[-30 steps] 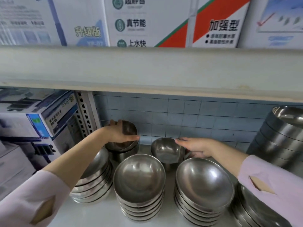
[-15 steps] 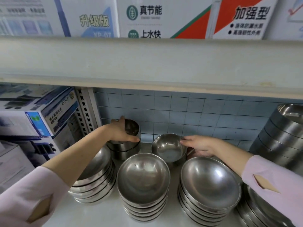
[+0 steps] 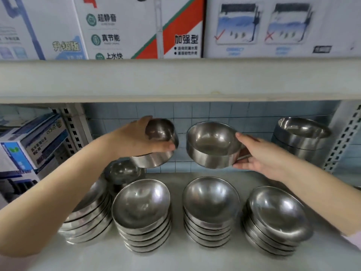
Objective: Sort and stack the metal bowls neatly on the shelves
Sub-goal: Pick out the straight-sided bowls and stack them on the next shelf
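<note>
My left hand (image 3: 134, 140) grips a small metal bowl (image 3: 162, 133), tilted and lifted above the shelf at the back left. A second deep metal bowl (image 3: 213, 145) is held in the air by my right hand (image 3: 259, 155), thumb on its rim and fingers under its side. The two bowls hang side by side, a small gap between them. Below them on the white shelf (image 3: 175, 257) stand several stacks of wide shallow metal bowls: one at the left (image 3: 88, 216) partly behind my forearm, two in the middle (image 3: 142, 210) (image 3: 211, 204), one at the right (image 3: 277, 214).
Another small bowl pile (image 3: 123, 171) sits behind the left stacks. A stack of deep bowls (image 3: 300, 137) stands at the back right beside a perforated upright (image 3: 341, 139). The upper shelf board (image 3: 175, 79) overhangs closely, carrying cardboard boxes (image 3: 140, 28). More boxes (image 3: 29, 145) fill the left bay.
Both hands have lifted their bowls off the shelf into the air. The view has shifted and now shows a further stack of shallow bowls.
</note>
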`<state>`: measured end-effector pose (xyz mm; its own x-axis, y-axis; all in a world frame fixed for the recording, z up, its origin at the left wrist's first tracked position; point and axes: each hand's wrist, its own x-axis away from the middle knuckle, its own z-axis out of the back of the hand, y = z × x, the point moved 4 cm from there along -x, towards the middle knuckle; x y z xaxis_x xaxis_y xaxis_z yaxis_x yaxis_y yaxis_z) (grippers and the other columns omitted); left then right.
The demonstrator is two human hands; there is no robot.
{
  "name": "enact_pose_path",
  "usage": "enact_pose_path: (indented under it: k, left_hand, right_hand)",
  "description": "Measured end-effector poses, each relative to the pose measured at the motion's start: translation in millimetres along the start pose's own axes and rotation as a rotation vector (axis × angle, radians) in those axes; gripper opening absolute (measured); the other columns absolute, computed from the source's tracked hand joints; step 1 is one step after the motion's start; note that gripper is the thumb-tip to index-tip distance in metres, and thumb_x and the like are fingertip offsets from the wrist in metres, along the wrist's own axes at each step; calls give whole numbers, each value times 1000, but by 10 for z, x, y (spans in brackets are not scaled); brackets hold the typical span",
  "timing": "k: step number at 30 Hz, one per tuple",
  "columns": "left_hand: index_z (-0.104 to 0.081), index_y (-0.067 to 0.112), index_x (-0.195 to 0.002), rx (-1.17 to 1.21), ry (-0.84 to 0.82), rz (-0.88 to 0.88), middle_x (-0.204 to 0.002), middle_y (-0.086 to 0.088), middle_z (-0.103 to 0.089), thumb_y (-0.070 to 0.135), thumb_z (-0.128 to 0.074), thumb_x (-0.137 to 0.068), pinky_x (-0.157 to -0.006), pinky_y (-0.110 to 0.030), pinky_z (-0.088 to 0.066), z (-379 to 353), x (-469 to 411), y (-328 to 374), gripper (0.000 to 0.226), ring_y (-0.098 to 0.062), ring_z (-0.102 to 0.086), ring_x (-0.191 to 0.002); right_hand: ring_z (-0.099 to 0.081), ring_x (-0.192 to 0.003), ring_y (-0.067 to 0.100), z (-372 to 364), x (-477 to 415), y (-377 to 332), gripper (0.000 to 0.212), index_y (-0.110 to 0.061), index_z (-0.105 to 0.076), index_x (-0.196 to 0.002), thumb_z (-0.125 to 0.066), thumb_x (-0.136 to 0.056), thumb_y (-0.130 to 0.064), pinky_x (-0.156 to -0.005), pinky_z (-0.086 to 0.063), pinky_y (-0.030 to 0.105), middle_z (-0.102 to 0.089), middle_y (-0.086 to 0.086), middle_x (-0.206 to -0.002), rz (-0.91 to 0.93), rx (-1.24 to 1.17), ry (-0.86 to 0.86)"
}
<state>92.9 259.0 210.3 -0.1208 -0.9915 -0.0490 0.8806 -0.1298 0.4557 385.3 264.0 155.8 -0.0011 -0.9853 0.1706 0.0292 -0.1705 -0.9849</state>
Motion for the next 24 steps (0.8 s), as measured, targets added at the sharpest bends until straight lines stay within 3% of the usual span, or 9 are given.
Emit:
enact_pose_path:
  k: [4,7,9,12,16,19,22,24]
  left_hand:
    - [-39,38,-132,-13,-54,-97,-122,17,-54,82,-68,-52,-92,-33,-45,-162,137,630,96,-14,-56,-108]
    - [-39,40,-136,-10,-49,-158,-120,17,-55,90,-63,-44,-80,-28,-45,-350,255,1066,108,-12,-56,-102]
    - [-35,41,-139,15,-34,-184,-116,18,-51,84,-61,-45,-78,-26,-40,-499,319,1388,107,-12,-53,-100]
    - [-33,42,-142,56,-53,-213,-123,18,-53,85,-65,-45,-87,-30,-43,-753,328,1904,112,-13,-54,-106]
    - [-32,44,-143,91,-61,-228,-127,20,-51,83,-64,-49,-87,-27,-41,-1127,297,2547,107,-12,-53,-108]
    - [-31,41,-145,135,-61,-218,-119,21,-47,72,-68,-61,-71,-17,-38,-1412,299,2937,96,-8,-49,-101]
    - [-34,42,-142,147,-41,-208,-112,24,-49,66,-68,-68,-74,-18,-34,-1657,333,3218,85,-4,-49,-94]
    - [-36,47,-134,145,-31,-191,-96,33,-45,65,-68,-69,-68,-14,-32,-1794,376,3331,74,8,-47,-80]
  right_hand:
    - [-68,-69,23,603,393,46,26,-11,-62,-103,-57,-96,-35,-56,-61,31,-71,14,-80,-3,-70,84]
    - [-68,-66,21,1164,646,174,32,-9,-64,-105,-58,-94,-38,-50,-58,27,-71,17,-84,-14,-91,133]
    - [-66,-67,23,1585,772,276,39,-5,-63,-109,-59,-92,-40,-50,-57,26,-66,21,-90,-22,-94,170]
    - [-65,-69,23,2212,929,356,44,-3,-62,-112,-58,-92,-42,-53,-58,28,-64,23,-97,-38,-42,213]
    - [-65,-68,23,2977,1078,416,30,-11,-62,-106,-53,-97,-38,-61,-59,31,-68,16,-87,-11,44,256]
    - [-63,-69,23,3390,1124,525,24,-16,-61,-110,-49,-100,-35,-59,-58,28,-67,14,-87,-9,111,235]
    - [-63,-67,23,3640,1077,677,23,-22,-53,-121,-50,-100,-30,-60,-56,31,-67,16,-94,-27,100,217]
    - [-63,-65,22,3711,986,794,27,-22,-51,-126,-50,-101,-29,-55,-56,29,-67,16,-93,-49,98,190]
